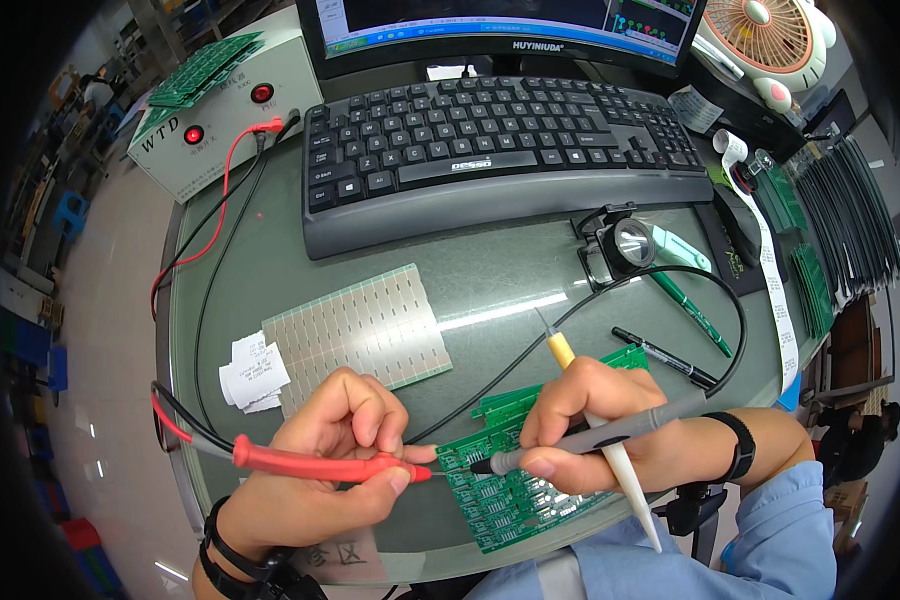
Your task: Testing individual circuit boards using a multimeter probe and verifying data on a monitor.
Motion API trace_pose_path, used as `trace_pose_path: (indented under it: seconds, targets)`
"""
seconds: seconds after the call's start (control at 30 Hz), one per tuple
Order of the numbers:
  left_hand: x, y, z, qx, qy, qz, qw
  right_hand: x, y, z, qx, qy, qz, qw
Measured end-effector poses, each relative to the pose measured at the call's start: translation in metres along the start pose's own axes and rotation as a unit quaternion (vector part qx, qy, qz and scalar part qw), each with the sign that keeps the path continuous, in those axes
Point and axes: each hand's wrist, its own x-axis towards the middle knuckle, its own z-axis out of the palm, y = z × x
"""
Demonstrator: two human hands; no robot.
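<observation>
My left hand (335, 445) is closed around a red test probe (295, 463), its tip at the left edge of a green circuit board panel (485, 500). In my right hand (595, 405) is a grey test probe (610, 433) with a black nose, its tip over the same panel. Whether either tip touches a contact is too small to tell. The right fingers also hold a slim white tool with a yellow collar (560, 348) and a thin point, crossing the grey probe. Part of the panel is hidden under my right hand.
A silver-toned panel (370, 325) lies beside white paper labels (253, 375). Behind are a black keyboard (490, 215), monitor (500, 50) and tester box (230, 120) feeding red and black leads. A loupe (615, 245), green pen (692, 312), marker (662, 357) and board stacks (850, 220) occupy the right.
</observation>
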Motion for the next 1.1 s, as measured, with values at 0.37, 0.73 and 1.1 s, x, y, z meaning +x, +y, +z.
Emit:
trace_pose_path:
  seconds: [0.37,0.73,1.1]
  targets:
    - [-0.001,0.001,-0.001,0.005,-0.003,0.002,1.0,0.001,-0.001,0.001,0.001,-0.004,-0.01,1.0]
    - [-0.003,0.003,0.001,0.0,-0.029,0.0,1.0,0.004,-0.013,-0.008,0.088,0.001,0.088,0.992]
    - [-0.007,0.002,0.009,-0.001,0.035,-0.001,0.999,0.009,-0.049,-0.084,0.066,-0.126,0.14,0.98]
